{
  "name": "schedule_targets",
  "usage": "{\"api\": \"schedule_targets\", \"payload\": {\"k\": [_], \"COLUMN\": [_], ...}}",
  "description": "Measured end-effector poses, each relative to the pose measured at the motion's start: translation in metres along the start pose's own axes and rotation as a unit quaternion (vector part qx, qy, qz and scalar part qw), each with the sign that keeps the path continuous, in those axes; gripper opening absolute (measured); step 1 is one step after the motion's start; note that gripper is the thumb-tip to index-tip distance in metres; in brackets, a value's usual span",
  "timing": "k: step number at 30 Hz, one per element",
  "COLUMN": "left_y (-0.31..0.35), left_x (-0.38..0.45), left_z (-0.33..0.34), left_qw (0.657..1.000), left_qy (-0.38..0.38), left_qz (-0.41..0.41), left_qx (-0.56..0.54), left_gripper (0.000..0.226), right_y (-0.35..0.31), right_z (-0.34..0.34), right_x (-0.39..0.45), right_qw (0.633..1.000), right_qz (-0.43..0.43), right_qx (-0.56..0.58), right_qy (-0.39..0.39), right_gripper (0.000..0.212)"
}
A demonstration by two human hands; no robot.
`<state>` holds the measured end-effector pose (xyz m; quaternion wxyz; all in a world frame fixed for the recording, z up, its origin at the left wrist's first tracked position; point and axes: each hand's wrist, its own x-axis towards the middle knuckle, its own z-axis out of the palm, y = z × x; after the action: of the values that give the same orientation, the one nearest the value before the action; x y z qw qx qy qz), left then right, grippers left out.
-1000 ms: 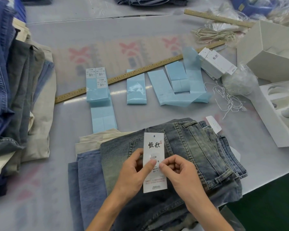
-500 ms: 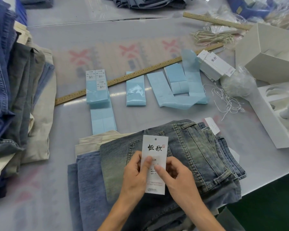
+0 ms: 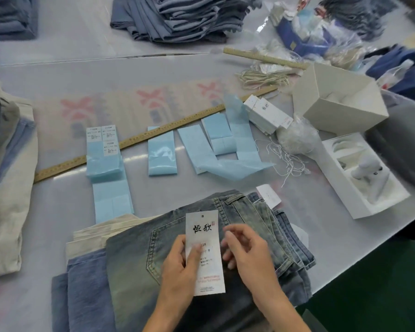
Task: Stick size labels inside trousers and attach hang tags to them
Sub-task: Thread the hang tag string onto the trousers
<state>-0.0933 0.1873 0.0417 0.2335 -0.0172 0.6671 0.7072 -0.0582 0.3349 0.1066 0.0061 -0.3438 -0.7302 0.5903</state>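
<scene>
Two hands over the top pair of jeans (image 3: 139, 267); the left hand (image 3: 180, 271) pinches the white hang tag (image 3: 205, 250), thumb pressed on its small printed label, while the right hand (image 3: 247, 252) hovers just beside the tag's edge, fingers loosely curled and holding nothing. To do this well, I'd say: rub the label flat corner to corner, keep the punched hole clear, then take a string from the loose white strings (image 3: 289, 161) across the table (image 3: 58, 200).

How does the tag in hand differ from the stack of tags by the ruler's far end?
The held tag is single; the tag stack is many. The held tag is gripped by the left hand above the jeans; the stack lies angled on the table. The held tag has a sticker mid-face; none is discernible on the stack. Both are white with black brand characters.
</scene>
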Motion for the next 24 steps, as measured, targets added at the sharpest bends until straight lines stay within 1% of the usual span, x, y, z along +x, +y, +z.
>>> {"api": "schedule_targets", "payload": {"k": [1, 3, 4, 5, 7, 8, 10, 12, 14, 16, 18, 20, 22, 23, 24], "left_y": [-0.003, -0.011, -0.014, -0.017, -0.020, -0.021, -0.021, -0.020, -0.021, -0.020, -0.017, -0.015, -0.013, -0.014, -0.015], "left_x": [0.004, 0.009, 0.009, 0.009, 0.008, 0.009, 0.010, 0.012, 0.012, 0.011, 0.011, 0.011, 0.011, 0.011, 0.012], "left_z": [0.002, 0.004, 0.005, 0.005, 0.004, 0.004, 0.004, 0.005, 0.005, 0.006, 0.010, 0.014, 0.017, 0.019, 0.019], "left_qw": [1.000, 0.996, 0.993, 0.990, 0.985, 0.985, 0.984, 0.983, 0.981, 0.980, 0.977, 0.975, 0.974, 0.974, 0.974], "left_qy": [0.000, -0.005, -0.007, -0.008, -0.007, -0.005, 0.001, 0.008, 0.016, 0.031, 0.054, 0.079, 0.097, 0.098, 0.095], "left_qz": [0.007, 0.024, 0.033, 0.039, 0.043, 0.044, 0.046, 0.049, 0.054, 0.061, 0.069, 0.068, 0.049, 0.047, 0.044], "left_qx": [0.028, 0.086, 0.114, 0.139, 0.164, 0.169, 0.171, 0.175, 0.184, 0.189, 0.196, 0.196, 0.200, 0.200, 0.200], "left_gripper": [0.012, 0.012, 0.012, 0.015, 0.019, 0.020, 0.022, 0.024, 0.024, 0.024, 0.025, 0.024, 0.021, 0.020, 0.018], "right_y": [-0.002, -0.007, -0.008, -0.008, -0.003, 0.002, 0.014, 0.024, 0.031, 0.032, 0.029, 0.019, 0.009, 0.003, -0.001], "right_z": [-0.012, -0.041, -0.056, -0.068, -0.087, -0.092, -0.098, -0.104, -0.111, -0.117, -0.125, -0.133, -0.144, -0.152, -0.160], "right_x": [0.009, 0.035, 0.051, 0.068, 0.098, 0.111, 0.130, 0.139, 0.141, 0.140, 0.139, 0.140, 0.144, 0.148, 0.154], "right_qw": [0.997, 0.973, 0.961, 0.952, 0.944, 0.943, 0.943, 0.931, 0.914, 0.900, 0.885, 0.880, 0.877, 0.877, 0.880], "right_qz": [-0.044, -0.125, -0.147, -0.152, -0.125, -0.110, -0.090, -0.064, -0.017, 0.026, 0.038, 0.050, 0.072, 0.079, 0.084], "right_qx": [-0.035, -0.113, -0.150, -0.192, -0.270, -0.291, -0.316, -0.360, -0.401, -0.432, -0.462, -0.471, -0.475, -0.473, -0.467], "right_qy": [0.055, 0.157, 0.182, 0.184, 0.145, 0.116, 0.047, -0.016, -0.056, -0.054, -0.027, -0.027, -0.036, -0.026, -0.006], "right_gripper": [0.012, 0.018, 0.024, 0.032, 0.046, 0.049, 0.048, 0.047, 0.053, 0.066, 0.080, 0.092, 0.104, 0.106, 0.104]}}
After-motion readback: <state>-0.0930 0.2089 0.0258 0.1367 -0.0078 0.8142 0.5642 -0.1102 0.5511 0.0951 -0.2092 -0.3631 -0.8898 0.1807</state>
